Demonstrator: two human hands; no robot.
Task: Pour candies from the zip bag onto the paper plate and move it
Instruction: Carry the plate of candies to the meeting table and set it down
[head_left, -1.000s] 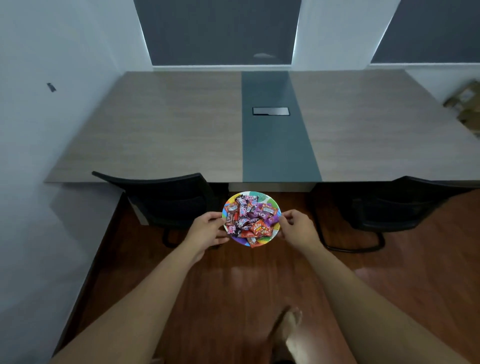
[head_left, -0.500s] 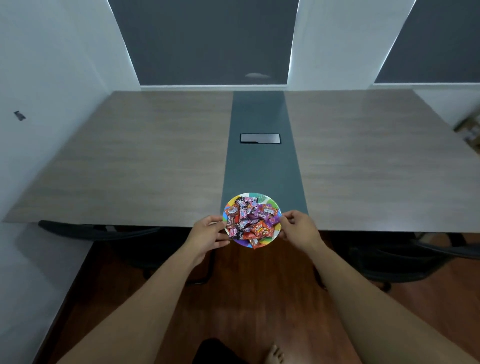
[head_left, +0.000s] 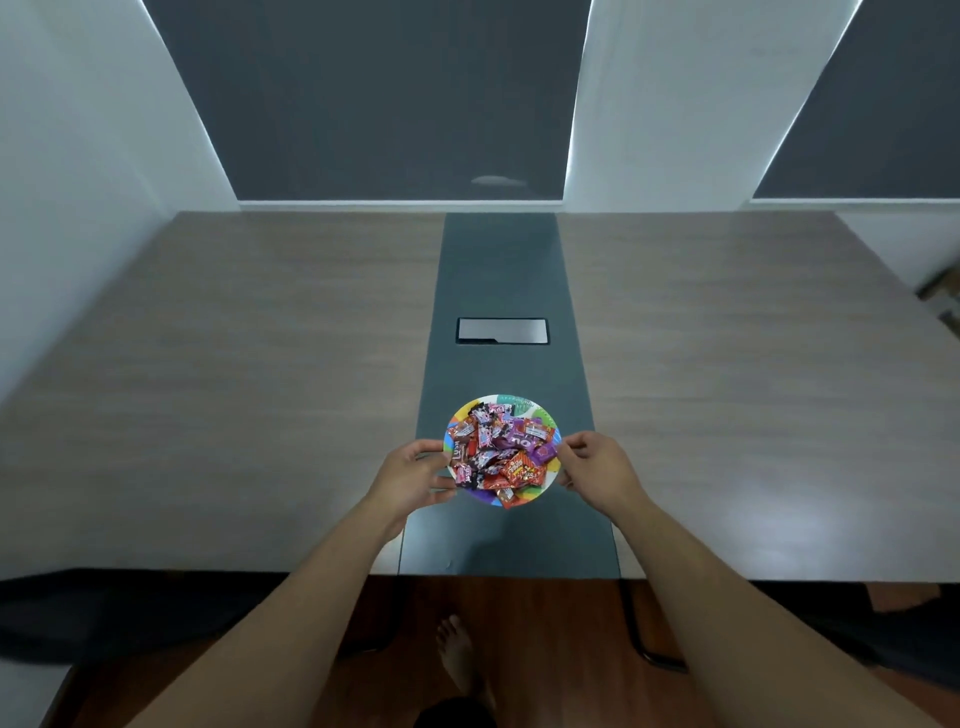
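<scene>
Candies (head_left: 501, 454) already fill the plate (head_left: 546, 420); both hands, left (head_left: 410, 475) and right (head_left: 597, 467), pinch its rim above the table (head_left: 260, 374), so only setting down remains.

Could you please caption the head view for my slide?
Both hands, left hand and right hand, hold candy-filled paper plate over table.

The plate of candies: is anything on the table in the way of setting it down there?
Nothing visible. The paper plate of candies, held at its rim by the left hand and right hand, is over the table's dark centre strip. Only a flush metal panel lies farther back on that strip.
</scene>
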